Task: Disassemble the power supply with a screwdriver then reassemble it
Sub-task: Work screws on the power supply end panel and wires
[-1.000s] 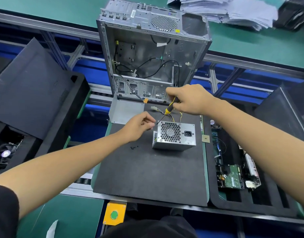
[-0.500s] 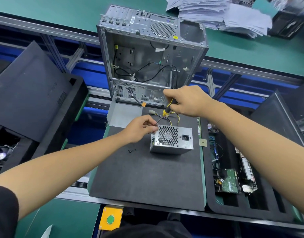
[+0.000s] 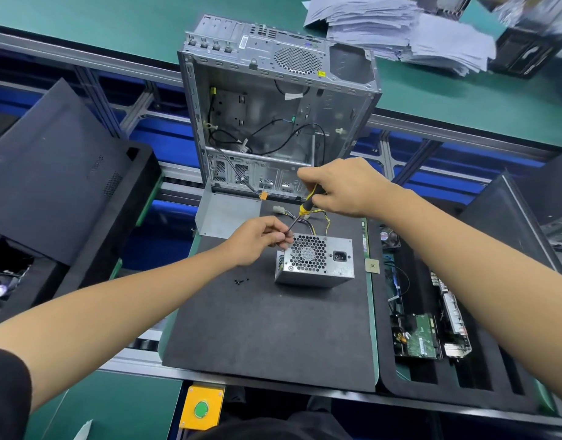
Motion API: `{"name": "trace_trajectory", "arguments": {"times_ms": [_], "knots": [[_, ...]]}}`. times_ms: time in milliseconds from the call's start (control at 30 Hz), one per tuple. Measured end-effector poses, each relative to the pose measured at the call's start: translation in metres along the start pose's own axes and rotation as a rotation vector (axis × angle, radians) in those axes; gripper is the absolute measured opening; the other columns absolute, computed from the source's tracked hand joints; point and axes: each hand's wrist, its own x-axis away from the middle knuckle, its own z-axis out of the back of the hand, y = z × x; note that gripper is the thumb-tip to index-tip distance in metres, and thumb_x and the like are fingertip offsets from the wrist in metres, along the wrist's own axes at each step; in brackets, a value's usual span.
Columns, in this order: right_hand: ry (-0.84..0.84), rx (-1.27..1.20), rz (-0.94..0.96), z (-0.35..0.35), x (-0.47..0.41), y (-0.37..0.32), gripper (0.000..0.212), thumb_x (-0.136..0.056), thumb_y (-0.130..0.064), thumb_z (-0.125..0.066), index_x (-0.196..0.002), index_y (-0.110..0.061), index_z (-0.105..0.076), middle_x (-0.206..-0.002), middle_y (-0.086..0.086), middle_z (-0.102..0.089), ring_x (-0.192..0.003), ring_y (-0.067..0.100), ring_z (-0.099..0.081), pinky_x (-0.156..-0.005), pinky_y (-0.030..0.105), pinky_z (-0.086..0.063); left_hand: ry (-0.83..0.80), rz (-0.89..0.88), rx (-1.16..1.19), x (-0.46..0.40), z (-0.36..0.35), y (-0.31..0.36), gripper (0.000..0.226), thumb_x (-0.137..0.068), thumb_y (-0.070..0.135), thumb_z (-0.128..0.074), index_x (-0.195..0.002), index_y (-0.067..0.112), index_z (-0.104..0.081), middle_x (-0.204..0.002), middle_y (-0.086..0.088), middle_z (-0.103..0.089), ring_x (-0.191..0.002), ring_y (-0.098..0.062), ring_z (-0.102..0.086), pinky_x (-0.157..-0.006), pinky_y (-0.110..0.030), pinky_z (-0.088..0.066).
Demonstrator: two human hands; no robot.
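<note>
The power supply (image 3: 316,261) sits on the black mat (image 3: 273,328), nearer the mat's far right corner, its fan grille and socket facing the camera and its wires trailing off behind toward the mat's far edge. The right hand (image 3: 340,187) grips the yellow-and-black handle of the screwdriver (image 3: 300,214), whose shaft slants down and to the left toward the supply's top left corner. The left hand (image 3: 260,238) pinches the shaft near the tip with fingers and thumb, just beside that corner; the tip itself is hidden by the fingers. A few small black screws (image 3: 241,281) lie on the mat left of the supply, apart from it. An open metal case (image 3: 273,115) stands upright at the mat's far edge, with loose black cables inside. A foam tray (image 3: 463,376) holding circuit boards adjoins the mat's right edge. A stack of papers (image 3: 400,30) lies on the green desk beyond the case.
</note>
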Motion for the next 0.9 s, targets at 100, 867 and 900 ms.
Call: {"name": "trace_trajectory", "arguments": {"times_ms": [100,867,900], "knots": [[0.003,0.014,0.051,0.002,-0.002,-0.003,0.021,-0.083,-0.027,-0.056,-0.084,-0.029,-0.035,-0.062,-0.005,-0.048,-0.062,0.027,-0.049,-0.050,0.029,-0.024,-0.018,-0.004,-0.012,-0.001,0.000,0.001,0.013,-0.102,-0.008,-0.051,-0.109,-0.010,-0.062,-0.102,-0.021,-0.073,-0.086,-0.020,-0.073,-0.082,-0.023,-0.057],[-0.065,-0.095,0.020,-0.014,-0.018,-0.003,0.011,-0.084,-0.021,-0.047,-0.085,-0.026,-0.038,-0.070,-0.002,-0.060,-0.061,0.026,-0.052,-0.050,0.030,-0.024,-0.026,-0.057,-0.441,-0.035,0.000,0.011,0.020,-0.092,0.018,-0.076,-0.082,0.033,-0.068,-0.099,0.005,-0.077,-0.087,-0.011,-0.068,-0.069,-0.027,-0.053],[-0.067,-0.097,0.025,-0.014,-0.018,-0.003,0.011,-0.084,-0.021,-0.047,-0.085,-0.026,-0.037,-0.070,-0.002,-0.060,-0.061,0.026,-0.051,-0.050,0.030,-0.024,-0.036,-0.054,-0.441,-0.035,0.001,0.012,0.020,-0.093,0.017,-0.075,-0.082,0.031,-0.067,-0.100,0.003,-0.077,-0.091,-0.013,-0.069,-0.065,-0.021,-0.053]]}}
